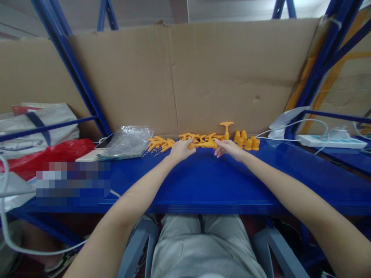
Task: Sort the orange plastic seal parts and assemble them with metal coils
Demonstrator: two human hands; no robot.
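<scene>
In the head view my left hand [182, 150] is closed around one end of a yellow-orange plastic corkscrew piece. My right hand [227, 149] pinches a yellow-orange sleeve [209, 144] at its right end. The two parts lie in line just above the table, and I cannot tell whether they are joined. Behind them is a row of yellow-orange corkscrews [189, 136]. Left of my left hand, corkscrew handles [158, 143] lie with metal spirals [155, 151] pointing toward me. A T-handled corkscrew [226, 130] stands upright behind my right hand, beside several bell-shaped cups [248, 144].
The blue table [220, 181] ends against a cardboard wall [203, 77] between blue metal posts. At left lie a clear plastic bag [127, 141], a red bag [63, 154] and a white cable [4, 216]. A white power strip [332, 141] sits at right.
</scene>
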